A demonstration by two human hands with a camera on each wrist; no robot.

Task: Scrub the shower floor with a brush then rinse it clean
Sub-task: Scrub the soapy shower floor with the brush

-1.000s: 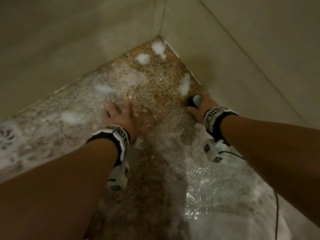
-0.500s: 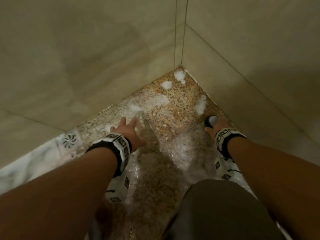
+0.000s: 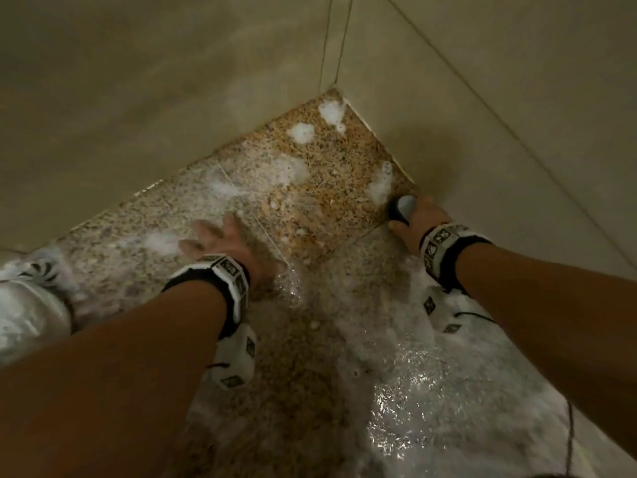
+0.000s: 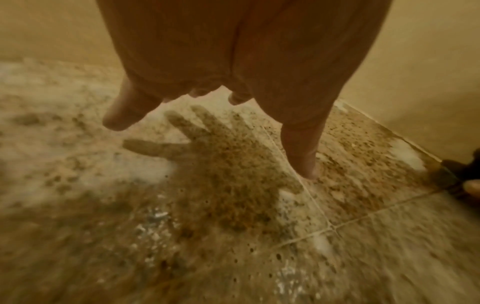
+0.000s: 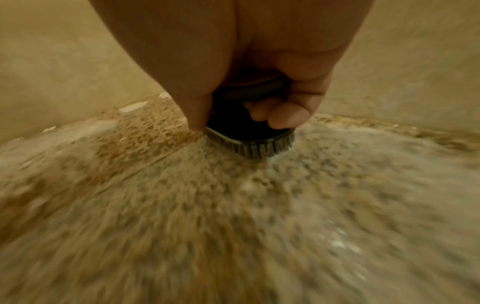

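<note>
We crouch over the wet, speckled brown granite shower floor (image 3: pixel 331 188), our right hand (image 3: pixel 418 219) wrapped around a round black scrub brush (image 5: pixel 249 133) whose pale bristles press on the stone by the floor's right edge, near the far corner against the beige tiled wall (image 3: pixel 517 98). Our left hand (image 3: pixel 220 239) hovers with fingers (image 4: pixel 124 115) spread wide and holding nothing, casting a shadow on the floor's middle. White foam patches (image 3: pixel 301 132) dot the far corner; a round floor drain (image 3: pixel 38 270) sits at the left edge.
</note>
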